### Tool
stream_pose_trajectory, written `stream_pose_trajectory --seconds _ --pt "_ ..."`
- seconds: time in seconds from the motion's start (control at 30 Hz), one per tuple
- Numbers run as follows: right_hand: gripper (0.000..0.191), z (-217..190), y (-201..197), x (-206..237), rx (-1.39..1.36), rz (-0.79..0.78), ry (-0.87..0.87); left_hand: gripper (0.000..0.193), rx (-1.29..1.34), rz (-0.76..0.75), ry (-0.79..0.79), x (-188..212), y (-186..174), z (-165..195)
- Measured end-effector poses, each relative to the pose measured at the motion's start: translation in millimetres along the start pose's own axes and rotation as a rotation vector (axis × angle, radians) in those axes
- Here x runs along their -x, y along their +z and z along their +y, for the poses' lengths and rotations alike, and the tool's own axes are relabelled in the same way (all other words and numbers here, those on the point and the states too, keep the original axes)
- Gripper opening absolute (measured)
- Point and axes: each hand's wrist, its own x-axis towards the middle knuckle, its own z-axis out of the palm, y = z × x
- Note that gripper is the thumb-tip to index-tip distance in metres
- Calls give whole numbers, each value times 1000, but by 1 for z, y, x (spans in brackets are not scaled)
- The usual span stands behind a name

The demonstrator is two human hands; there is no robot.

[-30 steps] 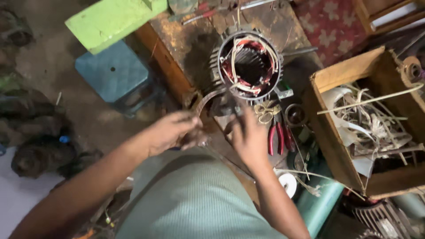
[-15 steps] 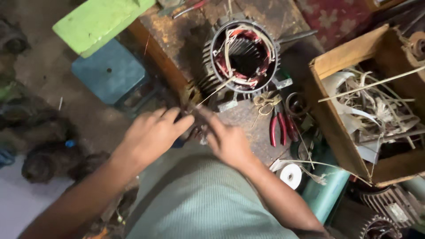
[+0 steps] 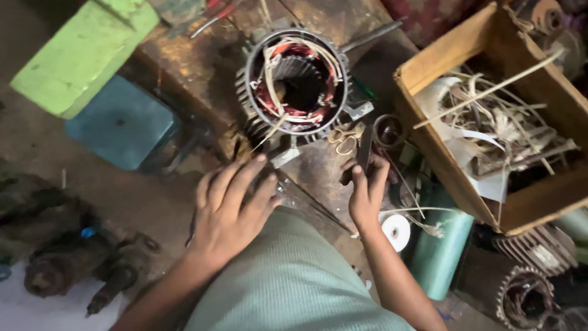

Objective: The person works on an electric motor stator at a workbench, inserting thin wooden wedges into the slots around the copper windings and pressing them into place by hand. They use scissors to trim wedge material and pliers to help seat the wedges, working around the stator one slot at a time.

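We see the motor stator (image 3: 298, 83), a finned metal ring wound with copper, on the worn desk (image 3: 196, 67), bore facing up. Our left hand (image 3: 229, 208) lies spread flat; our right hand (image 3: 366, 196) grips a dark tool (image 3: 364, 153) pointing away from us.

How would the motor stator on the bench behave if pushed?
The stator looks heavy for its size: a finned metal shell packed with copper windings. Standing on its flat end, it would likely slide, not roll. Its loose paper strips seem floppy and easily snagged.
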Motion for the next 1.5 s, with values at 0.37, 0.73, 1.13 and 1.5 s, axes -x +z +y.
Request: stream_pose_trajectory --seconds 0.37,0.73,1.13,1.5 --pt "27 -2 17 -67 98 379 184 54 26 324 125 -34 132 -31" --pt "45 -11 12 -113 421 222 -9 40 43 378 558 -72 125 -85" --pt "40 10 84 -42 320 325 183 44 187 299 452 -102 81 -196" --pt "41 8 160 23 267 444 226 52 397 254 484 -219 79 -231"
